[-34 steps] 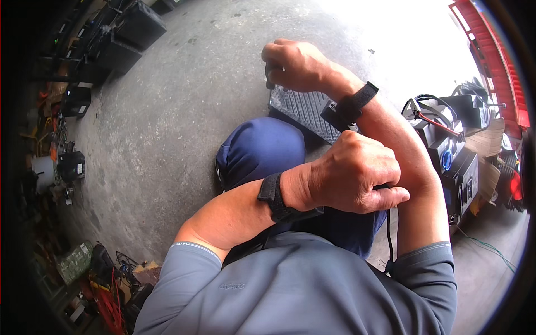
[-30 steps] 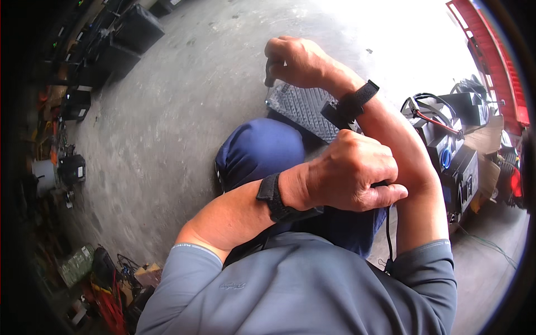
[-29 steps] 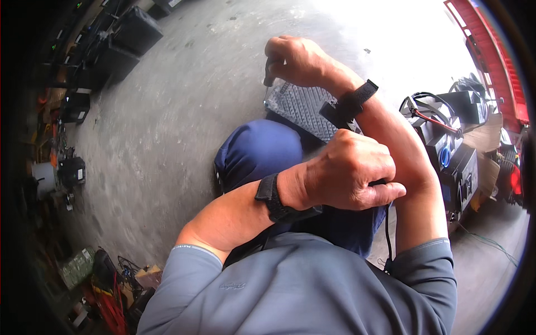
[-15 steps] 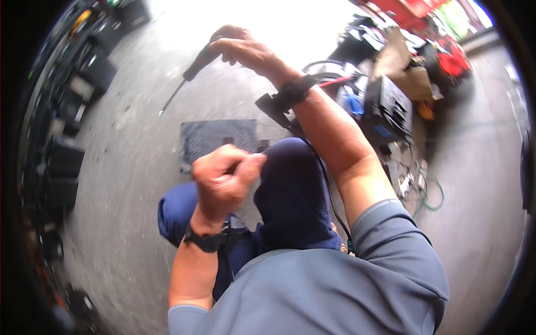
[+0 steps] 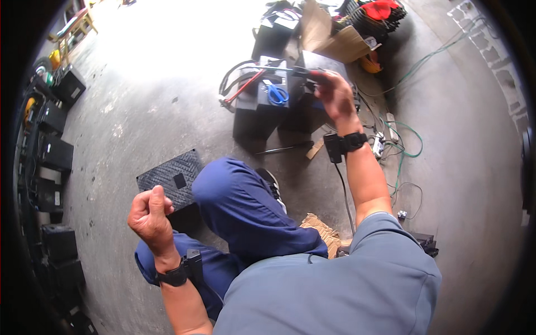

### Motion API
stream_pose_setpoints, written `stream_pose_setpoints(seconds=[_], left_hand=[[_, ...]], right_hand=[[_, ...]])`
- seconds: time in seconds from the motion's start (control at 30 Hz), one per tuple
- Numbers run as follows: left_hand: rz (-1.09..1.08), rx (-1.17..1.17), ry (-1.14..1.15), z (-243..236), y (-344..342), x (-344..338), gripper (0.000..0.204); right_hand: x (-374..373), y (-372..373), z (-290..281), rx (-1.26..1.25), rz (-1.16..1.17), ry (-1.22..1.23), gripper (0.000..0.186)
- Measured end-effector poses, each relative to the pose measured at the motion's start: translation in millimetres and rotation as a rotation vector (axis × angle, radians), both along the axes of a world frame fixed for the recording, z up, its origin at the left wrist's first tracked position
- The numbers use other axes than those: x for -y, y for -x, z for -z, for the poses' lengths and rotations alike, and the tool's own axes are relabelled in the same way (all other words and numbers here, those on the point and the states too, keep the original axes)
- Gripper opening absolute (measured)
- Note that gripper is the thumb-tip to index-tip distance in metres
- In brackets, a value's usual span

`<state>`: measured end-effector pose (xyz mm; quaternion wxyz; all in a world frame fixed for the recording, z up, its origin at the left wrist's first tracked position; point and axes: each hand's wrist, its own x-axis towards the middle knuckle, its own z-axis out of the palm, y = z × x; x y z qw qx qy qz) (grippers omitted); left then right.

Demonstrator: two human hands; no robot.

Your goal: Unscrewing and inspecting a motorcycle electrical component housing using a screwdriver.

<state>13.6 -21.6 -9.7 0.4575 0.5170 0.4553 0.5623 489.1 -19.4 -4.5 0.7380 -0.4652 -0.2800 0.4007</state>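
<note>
Screwdriver (image 5: 310, 72) in the right grip (image 5: 336, 96): that is the work as I see it, held near twelve o'clock from the middle of the view, shaft pointing toward nine. The step in hand looks to me like handling the tool in the air rather than driving anything; I can make out no screw under its tip. The next move, I'd judge, calls for a steady wrist and a path clear of the cables (image 5: 245, 87) close by.

Biggest of all is the concrete floor (image 5: 111, 128), with the person folded low over it, one knee (image 5: 218, 184) raised. Black boxes (image 5: 257, 120) stand at twelve, below the tool in view, and a row of dark boxes (image 5: 56, 154) runs along nine to ten. Their insides are hidden, so I can't say what any of them holds. Bent cardboard (image 5: 315, 25) sticks up at one, behind the nearer boxes; no contents show there either. At nine lies a ribbed plate (image 5: 167, 173); whether it caps a box I can't tell.

Smaller again, the right grip is wrapped around the screwdriver's handle. The left grip (image 5: 151, 219), at eight, has curled fingers beside the plate, and I can't tell whether they pinch anything. Last come a slim tool (image 5: 295, 148) on the floor at one and blue scissors (image 5: 277, 95) at twelve.
</note>
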Motion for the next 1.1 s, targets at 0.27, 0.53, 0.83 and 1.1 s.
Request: stream_pose_setpoints(seconds=[0.27,0.53,0.83,1.1], left_hand=[[0.044,-0.077,-0.019,3,-2,1,0.017],[0.033,-0.09,-0.006,4,-1,0,0.017],[0.037,-0.096,-0.031,5,2,0,0.018],[0.048,-0.047,-0.045,0,-1,1,0.016]], right_hand=[[127,-114,24,0.067,0.637,0.239,0.021],[152,-124,53,0.065,0.753,0.296,0.021],[153,-118,47,0.161,0.691,0.258,0.02],[163,-107,46,0.108,0.664,0.256,0.019]])
